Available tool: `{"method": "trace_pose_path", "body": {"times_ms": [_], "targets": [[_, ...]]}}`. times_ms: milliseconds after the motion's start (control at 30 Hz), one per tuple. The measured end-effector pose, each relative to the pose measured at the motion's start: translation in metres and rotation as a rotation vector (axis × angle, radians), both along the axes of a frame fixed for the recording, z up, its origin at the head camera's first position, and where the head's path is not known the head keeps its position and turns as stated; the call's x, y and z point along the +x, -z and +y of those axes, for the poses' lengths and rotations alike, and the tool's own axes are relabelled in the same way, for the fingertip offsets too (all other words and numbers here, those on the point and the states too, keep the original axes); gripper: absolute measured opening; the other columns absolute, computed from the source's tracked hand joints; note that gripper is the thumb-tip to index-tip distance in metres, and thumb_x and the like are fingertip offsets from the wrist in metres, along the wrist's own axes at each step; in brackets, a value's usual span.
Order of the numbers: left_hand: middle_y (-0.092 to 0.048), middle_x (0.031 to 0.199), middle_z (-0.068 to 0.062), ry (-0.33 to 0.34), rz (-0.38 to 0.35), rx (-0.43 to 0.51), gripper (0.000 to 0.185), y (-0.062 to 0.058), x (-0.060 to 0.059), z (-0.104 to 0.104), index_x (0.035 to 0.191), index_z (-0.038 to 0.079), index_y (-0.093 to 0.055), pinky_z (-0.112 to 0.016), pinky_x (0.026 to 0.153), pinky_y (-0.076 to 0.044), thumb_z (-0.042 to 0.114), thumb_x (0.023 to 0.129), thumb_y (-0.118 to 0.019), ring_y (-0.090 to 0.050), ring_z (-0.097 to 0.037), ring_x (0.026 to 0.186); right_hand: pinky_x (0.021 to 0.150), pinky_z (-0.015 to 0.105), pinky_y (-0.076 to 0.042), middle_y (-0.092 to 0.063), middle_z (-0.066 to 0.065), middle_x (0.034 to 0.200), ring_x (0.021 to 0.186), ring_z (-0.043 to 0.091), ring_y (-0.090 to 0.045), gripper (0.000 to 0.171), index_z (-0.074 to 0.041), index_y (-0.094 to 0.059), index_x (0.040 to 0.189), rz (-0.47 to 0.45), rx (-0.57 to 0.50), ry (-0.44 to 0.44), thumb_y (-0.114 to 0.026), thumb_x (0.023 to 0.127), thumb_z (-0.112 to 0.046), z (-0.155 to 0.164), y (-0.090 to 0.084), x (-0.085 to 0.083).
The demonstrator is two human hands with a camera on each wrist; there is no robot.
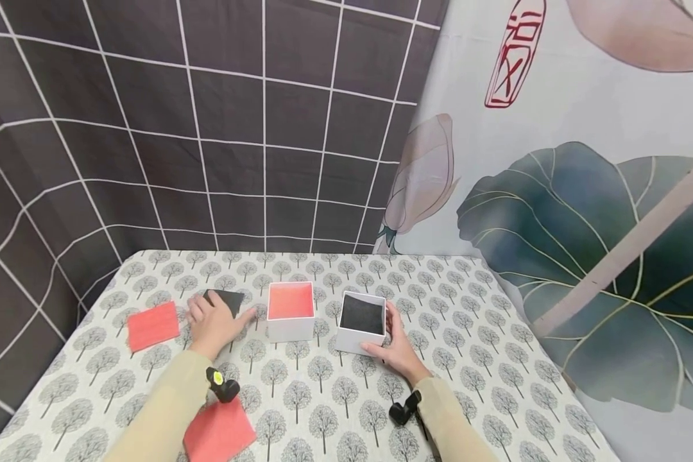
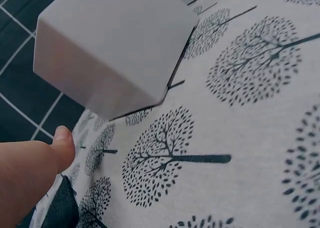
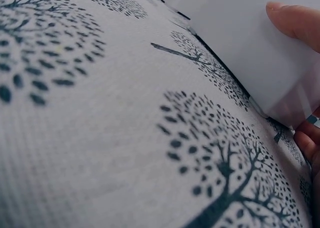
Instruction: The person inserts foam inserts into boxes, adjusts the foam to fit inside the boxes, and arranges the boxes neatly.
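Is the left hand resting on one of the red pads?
No, the left hand lies on a dark pad; the red pads lie apart.

The tablecloth (image 3: 100, 138) is showing a woven, matt cloth weave; the white box (image 2: 115, 43) is looking like smooth matt card.

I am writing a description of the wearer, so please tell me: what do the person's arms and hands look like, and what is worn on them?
Both arms wear long beige sleeves. A small black camera with a yellow-green mark sits at the left wrist, another black one at the right. Both hands are bare, without gloves.
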State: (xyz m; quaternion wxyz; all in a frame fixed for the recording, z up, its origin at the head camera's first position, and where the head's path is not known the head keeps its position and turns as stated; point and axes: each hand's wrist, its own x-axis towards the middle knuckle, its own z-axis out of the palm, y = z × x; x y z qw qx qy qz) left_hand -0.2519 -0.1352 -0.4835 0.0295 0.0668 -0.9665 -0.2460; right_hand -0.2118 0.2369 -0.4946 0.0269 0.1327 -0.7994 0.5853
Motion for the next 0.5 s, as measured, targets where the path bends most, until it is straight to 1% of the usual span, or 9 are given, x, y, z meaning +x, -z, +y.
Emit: {"method": "trace_pose_path", "body": {"times_ms": [100, 267, 400, 500], "targets": [[0.007, 0.137, -0.048, -0.03, -0.025, -0.014, 0.119, 0.004, -0.004, -0.001, 0.137, -0.021, -0.001, -0.069, 0.102, -0.002, 0.067, 0.078, -0.054, 0.004, -0.06, 0.128, 0.1, 0.044, -0.033, -0.044, 0.015, 0.132, 0.113, 0.026, -0.046, 0.104, -0.008, -0.016, 0.147, -0.002, -0.004, -0.001, -0.082, 0.067, -0.008, 0.002, 0.001, 0.0], [0.014, 0.137, -0.047, -0.056, -0.1, -0.015, 0.127, 0.007, -0.01, -0.006, 0.135, -0.022, 0.006, -0.07, 0.101, 0.002, 0.074, 0.074, -0.051, 0.01, -0.059, 0.128, 0.099, 0.043, -0.035, -0.044, 0.016, 0.131, 0.112, 0.026, -0.046, 0.103, -0.006, -0.015, 0.147, 0.016, -0.01, -0.013, -0.081, 0.067, -0.006, 0.002, 0.003, 0.0], [0.018, 0.135, -0.047, -0.047, -0.142, -0.024, 0.133, 0.007, -0.013, -0.011, 0.132, -0.025, 0.009, -0.07, 0.101, 0.005, 0.077, 0.071, -0.052, 0.014, -0.059, 0.126, 0.098, 0.042, -0.036, -0.044, 0.016, 0.131, 0.111, 0.025, -0.047, 0.102, -0.006, -0.015, 0.146, 0.019, -0.014, -0.014, -0.08, 0.067, -0.005, 0.001, 0.001, 0.001], [0.018, 0.133, -0.049, -0.024, -0.177, -0.02, 0.135, 0.004, -0.015, -0.012, 0.13, -0.028, 0.008, -0.071, 0.1, 0.005, 0.077, 0.07, -0.054, 0.014, -0.061, 0.125, 0.098, 0.041, -0.036, -0.044, 0.016, 0.131, 0.111, 0.025, -0.047, 0.102, -0.006, -0.016, 0.146, 0.025, -0.016, -0.009, -0.08, 0.067, -0.005, 0.001, 0.0, 0.0]]}}
